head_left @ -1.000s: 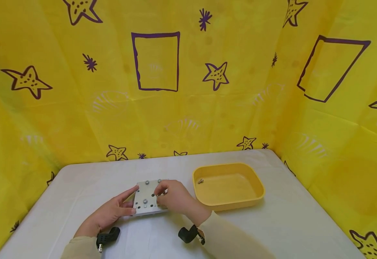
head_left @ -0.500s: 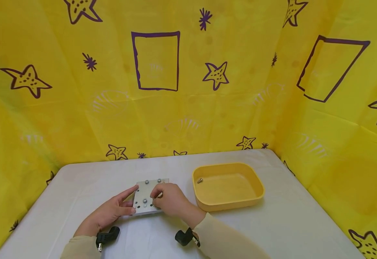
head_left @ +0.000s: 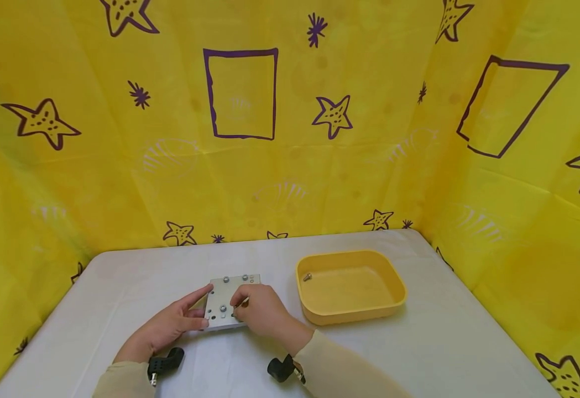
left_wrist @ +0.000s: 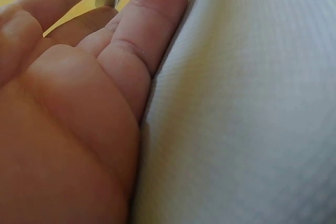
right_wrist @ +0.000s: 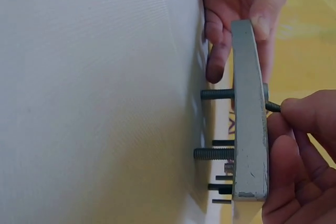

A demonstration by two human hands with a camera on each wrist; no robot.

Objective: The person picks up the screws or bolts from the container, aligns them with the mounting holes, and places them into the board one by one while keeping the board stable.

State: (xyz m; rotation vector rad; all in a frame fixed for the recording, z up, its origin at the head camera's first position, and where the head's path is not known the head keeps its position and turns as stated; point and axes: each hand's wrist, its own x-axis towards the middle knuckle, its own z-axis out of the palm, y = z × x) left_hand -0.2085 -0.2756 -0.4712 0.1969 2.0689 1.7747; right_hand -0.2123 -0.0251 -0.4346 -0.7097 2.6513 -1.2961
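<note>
A grey metal plate (head_left: 218, 296) with several holes lies left of centre on the table. My left hand (head_left: 167, 326) grips its left edge, thumb on top and fingers lower down. My right hand (head_left: 266, 314) is over the plate's right part, pinching a threaded screw (right_wrist: 273, 107) between thumb and fingertips. That screw's end meets the plate's upper face at a slant; whether it has entered a hole I cannot tell. Socket-head screws, one of them a near-left screw (head_left: 223, 308), sit in the plate. In the right wrist view threaded shanks (right_wrist: 212, 154) stick out beneath it.
To the right of the plate stands a yellow tray (head_left: 354, 317), with a small screw (head_left: 307, 277) at its left end. White cloth covers the table (head_left: 240, 367). A yellow patterned curtain (head_left: 290, 166) encloses the back and sides.
My right hand has moved left and slightly nearer across the plate with the screw, then stayed almost in place over the last half second. The left hand keeps its grip.
</note>
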